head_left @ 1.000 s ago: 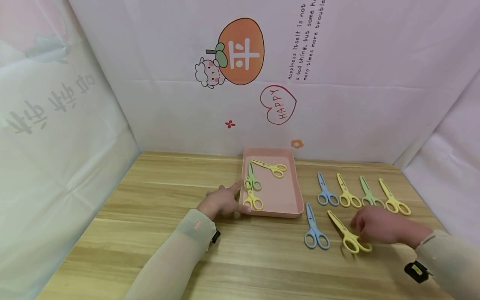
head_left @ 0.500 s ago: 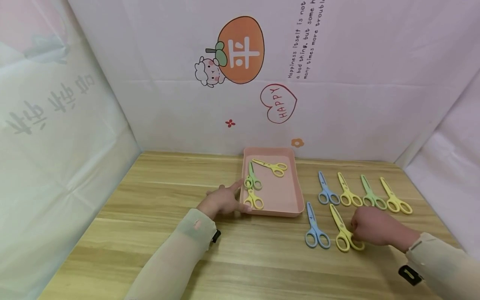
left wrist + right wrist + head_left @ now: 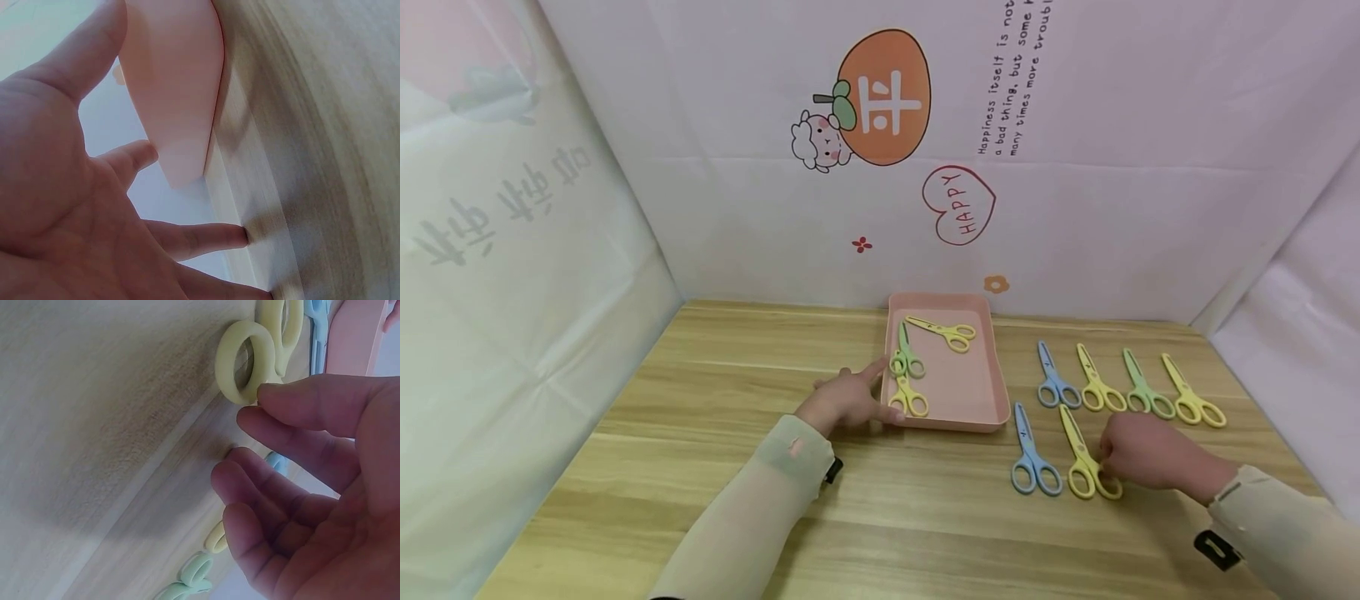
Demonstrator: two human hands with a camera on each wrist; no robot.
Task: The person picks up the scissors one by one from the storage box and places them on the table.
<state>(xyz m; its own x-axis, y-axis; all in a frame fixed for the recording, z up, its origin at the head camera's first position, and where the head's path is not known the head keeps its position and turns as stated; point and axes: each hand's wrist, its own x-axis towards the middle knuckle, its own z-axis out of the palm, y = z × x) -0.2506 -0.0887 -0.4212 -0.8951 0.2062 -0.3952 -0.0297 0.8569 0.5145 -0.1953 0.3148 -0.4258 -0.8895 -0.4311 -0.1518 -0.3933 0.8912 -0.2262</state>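
Observation:
My right hand pinches one finger ring of a pair of yellow scissors on the table with thumb and index finger. In the right wrist view, the thumb tip overlaps the edge of that yellow ring, while the other fingers curl loosely beneath. Blue scissors lie just left of this pair. My left hand spreads along the left side of a pink tray, thumb at its near corner. Inside the tray lie green scissors and two yellow pairs, one near the back.
Behind the right hand, a row on the wooden table holds blue scissors, yellow scissors, green scissors and another yellow pair. A printed cloth stands along the back, with cloth on both sides.
The right hand has turned the yellow scissors more upright and set them beside the blue pair, shifting them slightly left. The left hand stays at the tray.

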